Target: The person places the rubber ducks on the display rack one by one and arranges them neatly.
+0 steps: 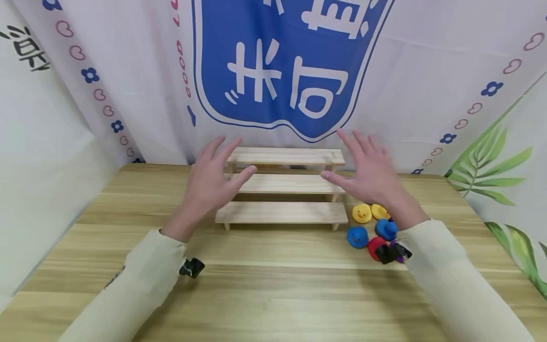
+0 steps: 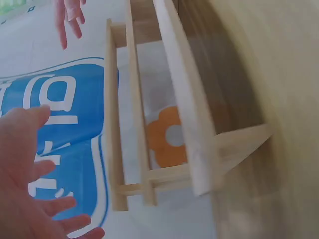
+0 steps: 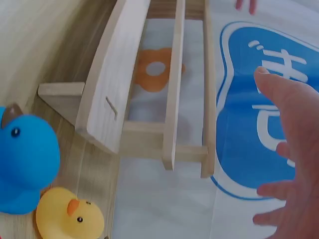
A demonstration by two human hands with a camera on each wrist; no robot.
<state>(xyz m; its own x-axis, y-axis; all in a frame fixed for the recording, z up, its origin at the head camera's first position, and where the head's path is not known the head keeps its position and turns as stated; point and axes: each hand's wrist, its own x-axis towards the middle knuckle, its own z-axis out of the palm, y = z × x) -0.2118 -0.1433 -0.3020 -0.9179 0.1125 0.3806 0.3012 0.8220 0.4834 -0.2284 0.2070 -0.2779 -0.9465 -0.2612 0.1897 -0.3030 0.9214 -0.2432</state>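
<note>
My left hand point(image 1: 213, 178) hovers beside the left end of a three-step wooden shelf point(image 1: 282, 212), fingers spread and nothing held. On the other side my right hand point(image 1: 369, 171) hovers over the shelf's right end, its fingers likewise spread and holding nothing. The shelf's steps rise toward the back and carry nothing. To its right, under my right forearm, lies a group of small rubber ducks, with a yellow duck point(image 1: 362, 213), a blue duck point(image 1: 357, 237) and a red duck point(image 1: 377, 249) among them. My right wrist partly hides this group.
Behind the shelf hangs a white curtain point(image 1: 410, 95) with a blue printed emblem point(image 1: 282, 109). Pale walls border the wooden table point(image 1: 265, 294) at left and right, the right one printed with green leaves point(image 1: 491, 175).
</note>
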